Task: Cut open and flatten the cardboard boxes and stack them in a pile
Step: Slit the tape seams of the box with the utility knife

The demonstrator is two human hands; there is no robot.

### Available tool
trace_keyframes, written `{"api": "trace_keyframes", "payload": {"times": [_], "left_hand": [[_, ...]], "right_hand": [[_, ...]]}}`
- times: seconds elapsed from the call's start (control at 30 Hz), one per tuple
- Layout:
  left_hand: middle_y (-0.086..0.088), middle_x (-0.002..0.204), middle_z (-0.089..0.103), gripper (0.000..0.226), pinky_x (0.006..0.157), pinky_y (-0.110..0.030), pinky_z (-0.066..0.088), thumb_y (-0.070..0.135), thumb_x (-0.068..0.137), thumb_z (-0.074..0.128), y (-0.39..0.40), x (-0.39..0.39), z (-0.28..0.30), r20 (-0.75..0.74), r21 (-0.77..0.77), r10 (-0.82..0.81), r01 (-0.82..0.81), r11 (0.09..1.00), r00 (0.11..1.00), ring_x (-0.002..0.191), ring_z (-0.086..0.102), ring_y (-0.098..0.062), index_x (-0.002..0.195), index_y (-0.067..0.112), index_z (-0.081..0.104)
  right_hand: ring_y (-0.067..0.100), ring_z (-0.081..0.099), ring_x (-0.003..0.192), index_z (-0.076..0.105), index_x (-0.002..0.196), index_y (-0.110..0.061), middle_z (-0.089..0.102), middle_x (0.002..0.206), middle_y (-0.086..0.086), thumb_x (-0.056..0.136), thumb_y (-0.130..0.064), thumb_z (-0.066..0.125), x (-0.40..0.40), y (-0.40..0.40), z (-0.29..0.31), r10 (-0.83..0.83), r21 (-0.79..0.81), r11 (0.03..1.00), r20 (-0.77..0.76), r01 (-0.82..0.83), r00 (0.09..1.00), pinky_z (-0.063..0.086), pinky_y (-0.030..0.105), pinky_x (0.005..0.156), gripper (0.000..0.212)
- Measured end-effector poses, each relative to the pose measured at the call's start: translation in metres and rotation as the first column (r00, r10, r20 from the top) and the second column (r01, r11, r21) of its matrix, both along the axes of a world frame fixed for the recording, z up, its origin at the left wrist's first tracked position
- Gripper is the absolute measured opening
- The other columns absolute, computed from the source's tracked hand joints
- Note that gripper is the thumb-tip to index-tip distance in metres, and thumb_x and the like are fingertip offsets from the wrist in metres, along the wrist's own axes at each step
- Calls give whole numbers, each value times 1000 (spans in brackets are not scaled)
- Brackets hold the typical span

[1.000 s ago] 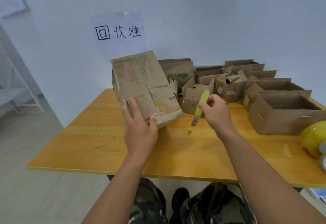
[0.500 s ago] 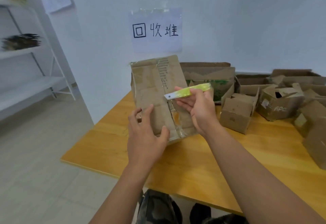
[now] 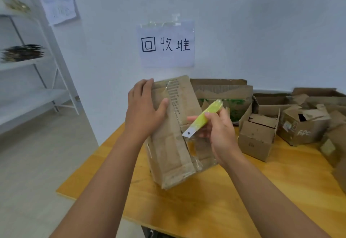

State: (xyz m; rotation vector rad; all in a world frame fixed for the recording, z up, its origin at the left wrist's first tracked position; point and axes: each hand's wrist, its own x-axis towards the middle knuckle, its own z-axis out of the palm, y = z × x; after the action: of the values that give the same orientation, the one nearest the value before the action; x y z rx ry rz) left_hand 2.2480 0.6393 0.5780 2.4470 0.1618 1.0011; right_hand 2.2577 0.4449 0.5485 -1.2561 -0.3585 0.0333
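Observation:
A worn, taped cardboard box [image 3: 168, 151] stands tilted on its lower edge on the wooden table [image 3: 215, 206]. My left hand [image 3: 145, 110] holds its upper left part, fingers over the top edge and thumb on the front face. My right hand [image 3: 215, 132] grips a yellow-green utility knife [image 3: 204, 118]. The knife's blade tip is at the box's taped centre seam, about mid-height. Clear tape runs down the seam and hangs loose near the bottom.
Several other cardboard boxes [image 3: 258, 138] crowd the table's back and right side. A paper sign [image 3: 166, 44] with handwritten characters is taped to the wall. White shelving [image 3: 33, 80] stands at the left, past the table's left edge.
My left hand moved from the box's lower front up to its top left edge. The knife swung from level to blade-down at the seam. The view shifted left.

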Motion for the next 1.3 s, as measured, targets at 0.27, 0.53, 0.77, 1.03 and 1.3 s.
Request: {"api": "trace_keyframes", "payload": {"times": [0.27, 0.53, 0.77, 1.03, 1.3], "left_hand": [[5, 147, 36, 62, 95, -35, 42, 42, 92, 61, -13, -16, -10, 105, 71, -1, -6, 997, 995, 136, 27, -20, 148, 27, 39], [11, 138, 44, 47, 82, -25, 40, 41, 89, 65, -25, -27, -17, 216, 79, -23, 6, 997, 976, 131, 34, -16, 134, 33, 55], [11, 137, 46, 46, 82, -24, 40, 44, 87, 65, -31, -27, -19, 237, 88, -11, -11, 996, 971, 130, 37, -16, 131, 33, 58], [10, 137, 45, 46, 90, -25, 37, 42, 86, 61, -32, -19, -21, 232, 43, -38, 29, 999, 972, 132, 36, -17, 131, 32, 58], [11, 139, 44, 45, 97, -29, 39, 35, 89, 68, -22, -14, -20, 209, 18, -31, 28, 999, 977, 132, 33, -15, 132, 32, 57]], "right_hand": [[13, 57, 63, 56, 109, -7, 74, 105, 14, 104, -12, 45, 13, 14, 38, 2, 300, 954, 63, -21, 998, 49, 21, 57, 13], [26, 73, 77, 55, 89, -14, 68, 81, -4, 93, -1, 64, 13, 24, 37, -263, 217, 957, 377, 192, 888, 58, 27, 71, 16], [24, 71, 88, 64, 105, -30, 70, 94, -4, 96, -14, 62, 13, 18, 19, -248, 49, 961, 588, 271, 770, 59, 42, 77, 18], [7, 66, 90, 67, 117, -7, 70, 103, -2, 94, -18, 66, 26, 28, 11, -273, -36, 889, 759, 457, 591, 53, 25, 80, 26], [15, 66, 90, 63, 122, -4, 70, 107, 5, 95, -22, 58, 28, 41, 0, -245, -61, 840, 844, 539, 477, 56, 28, 76, 33]]}}
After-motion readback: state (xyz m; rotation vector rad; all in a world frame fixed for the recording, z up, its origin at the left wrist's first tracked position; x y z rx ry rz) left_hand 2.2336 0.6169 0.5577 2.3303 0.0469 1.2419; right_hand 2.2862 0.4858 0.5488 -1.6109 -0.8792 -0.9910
